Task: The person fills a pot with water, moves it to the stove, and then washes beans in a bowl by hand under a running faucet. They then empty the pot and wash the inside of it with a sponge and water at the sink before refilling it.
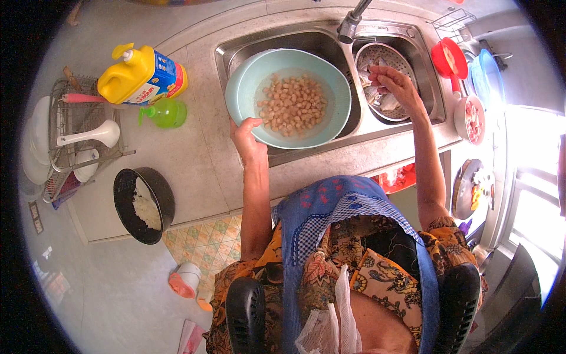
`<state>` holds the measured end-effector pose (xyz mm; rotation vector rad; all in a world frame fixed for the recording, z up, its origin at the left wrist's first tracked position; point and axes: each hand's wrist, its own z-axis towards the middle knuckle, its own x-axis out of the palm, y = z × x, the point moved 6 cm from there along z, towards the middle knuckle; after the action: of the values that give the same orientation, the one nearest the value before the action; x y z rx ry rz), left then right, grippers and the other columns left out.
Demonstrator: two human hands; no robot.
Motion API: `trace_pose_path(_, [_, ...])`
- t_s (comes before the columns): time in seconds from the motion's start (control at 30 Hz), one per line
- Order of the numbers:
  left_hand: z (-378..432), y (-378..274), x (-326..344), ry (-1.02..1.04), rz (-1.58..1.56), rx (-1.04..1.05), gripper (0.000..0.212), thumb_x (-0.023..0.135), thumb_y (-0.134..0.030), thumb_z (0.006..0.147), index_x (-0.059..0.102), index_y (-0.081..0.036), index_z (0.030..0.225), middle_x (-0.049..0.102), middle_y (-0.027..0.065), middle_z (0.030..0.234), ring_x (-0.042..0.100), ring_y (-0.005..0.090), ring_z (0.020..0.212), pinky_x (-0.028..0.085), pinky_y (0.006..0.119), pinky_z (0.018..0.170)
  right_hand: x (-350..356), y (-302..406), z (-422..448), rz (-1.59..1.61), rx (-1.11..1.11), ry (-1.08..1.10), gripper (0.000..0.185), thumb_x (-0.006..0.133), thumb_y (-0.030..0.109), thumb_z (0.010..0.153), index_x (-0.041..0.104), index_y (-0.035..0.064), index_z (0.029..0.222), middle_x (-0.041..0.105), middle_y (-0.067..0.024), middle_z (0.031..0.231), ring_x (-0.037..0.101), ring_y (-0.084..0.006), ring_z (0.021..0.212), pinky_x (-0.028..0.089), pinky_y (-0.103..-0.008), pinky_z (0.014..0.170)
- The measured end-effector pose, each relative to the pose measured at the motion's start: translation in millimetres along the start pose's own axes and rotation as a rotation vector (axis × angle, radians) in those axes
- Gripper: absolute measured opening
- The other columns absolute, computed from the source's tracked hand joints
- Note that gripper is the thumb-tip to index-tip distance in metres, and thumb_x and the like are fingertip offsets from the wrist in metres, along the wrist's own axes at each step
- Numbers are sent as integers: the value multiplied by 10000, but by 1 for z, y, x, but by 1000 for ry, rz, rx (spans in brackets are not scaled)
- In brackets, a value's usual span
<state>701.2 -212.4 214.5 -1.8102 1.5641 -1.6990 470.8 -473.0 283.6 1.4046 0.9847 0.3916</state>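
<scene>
My left hand (248,144) grips the near-left rim of a pale blue plastic bowl (241,95), thumb over the edge. Inside the bowl, many pale tan legumes (292,104), perhaps chickpeas or peanuts, lie in cloudy water. The bowl sits over the larger left basin (230,51) of a steel double sink. My right hand (398,86) hovers above the smaller right basin with fingers loosely bent, nothing seen in them. Beneath it, a perforated metal colander (384,49) holds silvery fish pieces (390,102), partly covered by the hand.
A faucet (349,28) reaches over the sink's back edge. Leftward stand a yellow pump jug (141,79), a green pump bottle (166,113), a dish rack (84,124) and a black pot of rice (166,194). Rightward are a red dipper (449,57) and a bowl of raw meat (471,119).
</scene>
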Motion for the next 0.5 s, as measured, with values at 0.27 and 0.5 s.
trace_pose_path(0.27, [2, 0, 0, -10, -27, -15, 545, 495, 34, 560, 489, 3, 1104, 524, 88, 1001, 499, 219, 926, 386, 318, 823, 22, 44, 3, 43, -62, -27, 276, 479, 158, 896, 529, 4, 1119, 611, -58, 940, 574, -106, 841, 476, -246, 739])
trace_pose_path(0.5, [3, 0, -1, -45, 10, 21, 470, 505, 13, 574, 521, 3, 1044, 545, 82, 977, 523, 220, 902, 404, 319, 813, 104, 74, 30, -585, -421, 56, 244, 591, 96, 783, 586, 63, 1025, 614, -89, 844, 596, -143, 806, 492, -260, 690])
